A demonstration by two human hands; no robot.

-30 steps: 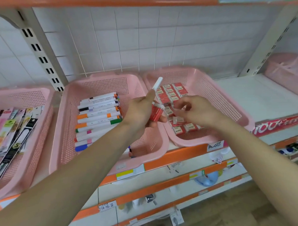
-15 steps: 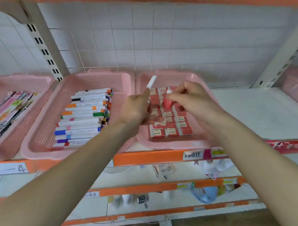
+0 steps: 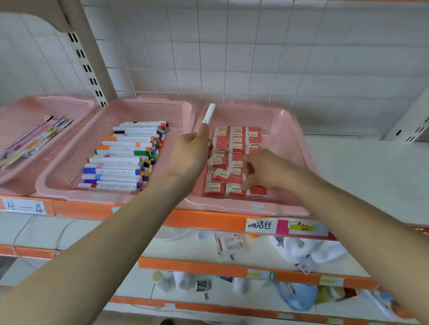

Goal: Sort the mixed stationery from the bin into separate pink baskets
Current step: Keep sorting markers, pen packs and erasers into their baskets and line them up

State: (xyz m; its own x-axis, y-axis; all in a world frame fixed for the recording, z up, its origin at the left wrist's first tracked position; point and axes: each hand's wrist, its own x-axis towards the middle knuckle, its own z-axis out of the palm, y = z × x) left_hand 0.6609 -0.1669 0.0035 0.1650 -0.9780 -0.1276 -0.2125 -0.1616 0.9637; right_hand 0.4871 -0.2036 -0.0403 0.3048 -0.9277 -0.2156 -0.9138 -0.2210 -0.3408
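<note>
Your left hand grips a white marker, tilted up over the rim between the marker basket and the eraser basket, where your right hand curls its fingers onto the front erasers.

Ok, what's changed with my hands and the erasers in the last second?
The right hand took the red eraser from the left hand and carried it down to the front row of the right basket, fingertips at it; release unclear. The left hand keeps gripping the white pen, tilted up. The markers stayed put.
</note>
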